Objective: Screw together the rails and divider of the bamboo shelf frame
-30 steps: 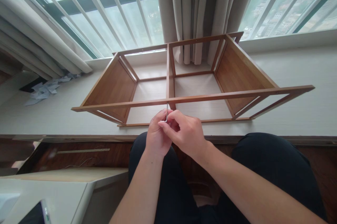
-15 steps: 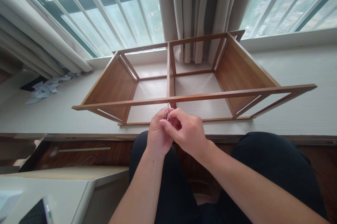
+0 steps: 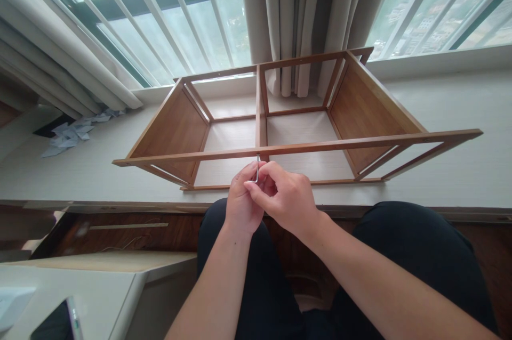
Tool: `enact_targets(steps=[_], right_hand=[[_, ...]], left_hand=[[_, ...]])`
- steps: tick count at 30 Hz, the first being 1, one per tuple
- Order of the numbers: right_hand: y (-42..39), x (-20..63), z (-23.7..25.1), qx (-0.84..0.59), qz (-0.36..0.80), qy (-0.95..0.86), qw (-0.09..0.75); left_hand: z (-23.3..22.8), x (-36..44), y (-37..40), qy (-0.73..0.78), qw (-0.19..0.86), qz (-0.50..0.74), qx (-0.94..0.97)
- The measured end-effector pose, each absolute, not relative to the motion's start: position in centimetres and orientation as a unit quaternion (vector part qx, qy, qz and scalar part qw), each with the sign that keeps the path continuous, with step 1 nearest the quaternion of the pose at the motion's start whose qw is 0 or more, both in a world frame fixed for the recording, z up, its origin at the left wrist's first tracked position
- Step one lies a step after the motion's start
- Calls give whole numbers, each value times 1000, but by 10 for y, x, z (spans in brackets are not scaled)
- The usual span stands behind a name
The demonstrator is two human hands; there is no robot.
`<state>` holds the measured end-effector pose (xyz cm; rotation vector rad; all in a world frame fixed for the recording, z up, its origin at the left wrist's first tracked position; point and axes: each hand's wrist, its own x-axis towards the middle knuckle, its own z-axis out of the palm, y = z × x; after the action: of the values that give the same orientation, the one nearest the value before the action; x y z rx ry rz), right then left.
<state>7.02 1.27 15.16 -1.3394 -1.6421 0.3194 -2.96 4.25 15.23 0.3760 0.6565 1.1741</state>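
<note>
At the far left of the frame, crumpled white paper scraps [image 3: 70, 135] lie on the pale sill. In the middle, the left hand [image 3: 241, 202] and the right hand [image 3: 288, 201] are both closed around a small silver L-shaped hex key [image 3: 258, 167]. Its tip stands upright against the near rail of the brown wooden shelf frame [image 3: 360, 143], which lies on its side and reaches to the right.
</note>
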Motion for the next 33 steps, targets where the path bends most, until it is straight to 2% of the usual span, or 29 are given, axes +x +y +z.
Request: enact_targets(steps=[11,23,33], right_hand=[[13,70,153,-547,126,-676,478],[12,69,152,-556,57,-700,444],[10,68,153,-554,136,-674,470]], left_hand=[[154,-27,42,303,762,543,180],[153,-28,40,328,761,528,187],[154,-28,41,339,761,528,166]])
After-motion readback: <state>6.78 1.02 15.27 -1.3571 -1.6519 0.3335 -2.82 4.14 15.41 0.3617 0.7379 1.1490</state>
